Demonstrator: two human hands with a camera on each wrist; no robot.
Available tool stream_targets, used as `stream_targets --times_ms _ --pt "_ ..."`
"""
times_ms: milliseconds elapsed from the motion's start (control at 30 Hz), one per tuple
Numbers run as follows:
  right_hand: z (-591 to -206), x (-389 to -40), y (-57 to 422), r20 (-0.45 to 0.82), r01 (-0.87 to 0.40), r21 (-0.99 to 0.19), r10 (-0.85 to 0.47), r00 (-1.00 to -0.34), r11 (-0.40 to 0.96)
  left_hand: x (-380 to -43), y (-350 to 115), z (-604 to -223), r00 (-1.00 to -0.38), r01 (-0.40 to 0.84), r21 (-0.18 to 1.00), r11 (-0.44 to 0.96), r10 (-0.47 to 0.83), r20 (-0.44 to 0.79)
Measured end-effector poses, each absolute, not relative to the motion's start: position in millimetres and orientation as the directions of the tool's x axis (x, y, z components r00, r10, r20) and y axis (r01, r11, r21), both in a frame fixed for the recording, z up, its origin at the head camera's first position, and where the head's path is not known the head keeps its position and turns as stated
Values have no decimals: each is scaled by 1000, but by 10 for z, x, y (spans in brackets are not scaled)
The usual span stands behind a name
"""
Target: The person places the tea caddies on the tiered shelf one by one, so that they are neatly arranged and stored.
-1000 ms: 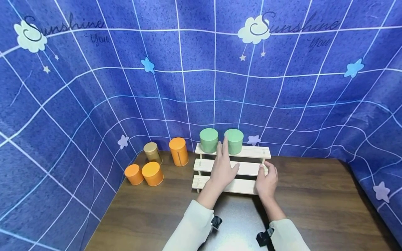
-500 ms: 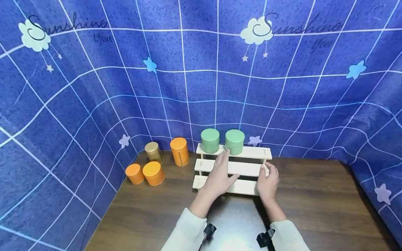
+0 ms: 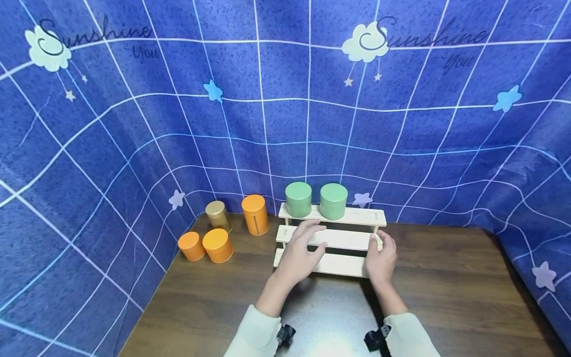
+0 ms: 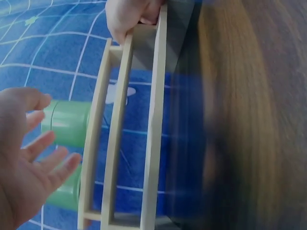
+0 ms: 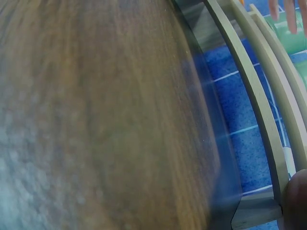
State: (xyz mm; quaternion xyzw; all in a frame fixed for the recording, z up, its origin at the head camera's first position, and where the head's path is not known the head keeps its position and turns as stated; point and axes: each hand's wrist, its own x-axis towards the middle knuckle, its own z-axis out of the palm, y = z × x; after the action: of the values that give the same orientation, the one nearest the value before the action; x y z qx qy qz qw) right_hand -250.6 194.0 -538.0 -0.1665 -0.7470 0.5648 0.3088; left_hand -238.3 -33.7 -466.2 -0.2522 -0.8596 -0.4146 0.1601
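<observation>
A three-tier pale wooden stand (image 3: 363, 216) is on the table, with two round green canisters, the left one (image 3: 298, 200) and the right one (image 3: 333, 201), side by side on its top step. My right hand (image 3: 381, 258) grips the stand's right end, thumb by the middle step; the right wrist view catches only a blurred bit of it. Over the stand's left half hovers my left hand (image 3: 299, 254), its fingers loosely bent and nothing in them. In the left wrist view, the left hand (image 4: 24, 163) is in front of the canisters, apart from the stand's steps.
Left of the stand are a tall orange canister (image 3: 255, 215), a gold canister (image 3: 217, 216) and two short orange ones, the larger (image 3: 217, 246) beside the smaller (image 3: 191, 247). A blue patterned cloth (image 3: 285, 124) hangs behind and around the brown wooden table (image 3: 450, 282).
My left hand has drawn back from the right green canister, down and to the left, and its fingers have bent. The right hand keeps its place on the stand.
</observation>
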Motion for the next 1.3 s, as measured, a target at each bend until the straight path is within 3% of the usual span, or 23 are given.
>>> stream_targets --times_ms 233,700,1067,1300 --pt "-5382 -2513 1933 284 -118 -946 602 -746 300 -2384 -551 -4635 -783 600 628 496 204 588" --pt "-5364 -2518 1971 244 -80 -954 594 -766 289 -2425 -1085 -4645 -844 447 711 543 -8 537" --pt "-5334 -2509 1980 193 -76 -974 613 -767 211 -2507 -1555 -4707 -807 382 678 628 -131 576" --pt "-5251 -2494 2009 85 -27 -994 602 -794 105 -2528 -1818 -4742 -817 254 671 697 -217 535"
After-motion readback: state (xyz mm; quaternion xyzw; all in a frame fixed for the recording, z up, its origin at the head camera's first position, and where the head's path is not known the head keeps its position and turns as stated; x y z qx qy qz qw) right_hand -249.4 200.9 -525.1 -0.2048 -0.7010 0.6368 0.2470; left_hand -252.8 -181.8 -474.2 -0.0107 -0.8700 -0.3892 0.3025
